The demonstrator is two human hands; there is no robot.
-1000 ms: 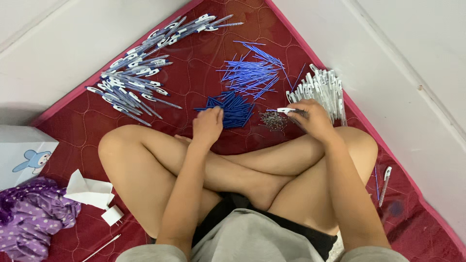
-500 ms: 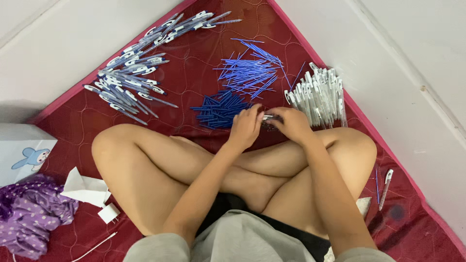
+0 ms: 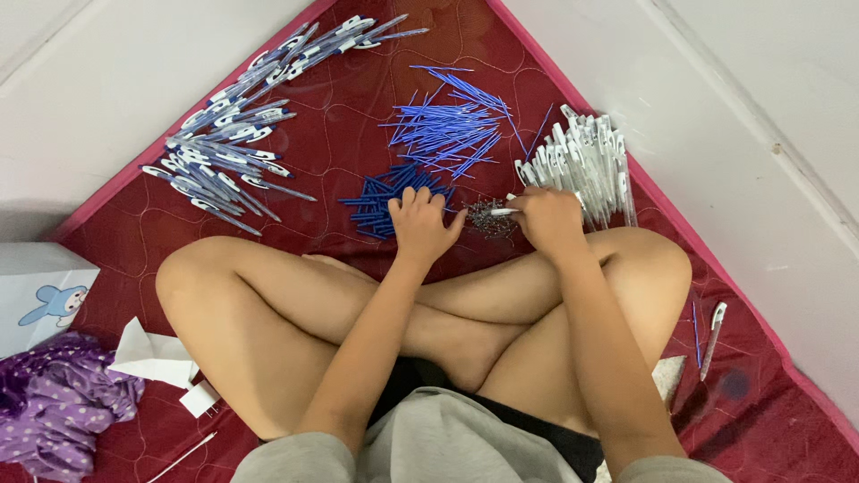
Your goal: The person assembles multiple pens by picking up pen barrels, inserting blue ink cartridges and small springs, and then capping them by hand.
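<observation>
I sit cross-legged on a red quilted mat (image 3: 358,143). My right hand (image 3: 548,219) is closed around a white pen barrel (image 3: 503,212), its tip pointing left over a small heap of metal springs (image 3: 488,217). My left hand (image 3: 422,224) rests with fingers curled on a pile of short dark-blue pen parts (image 3: 380,201), beside the springs. Whether it holds a part I cannot tell. A pile of thin blue refills (image 3: 452,130) lies behind, and a stack of white pen barrels (image 3: 586,161) lies to the right.
A long heap of assembled blue-and-white pens (image 3: 242,134) runs along the mat's left edge. A white box (image 3: 40,291), purple cloth (image 3: 54,402) and crumpled white paper (image 3: 157,358) lie at the left. One loose pen (image 3: 713,335) lies at the right. White floor surrounds the mat.
Half a second ago both hands met over the springs. My left hand has moved back left onto the dark-blue parts; my right hand keeps the white barrel by the springs.
</observation>
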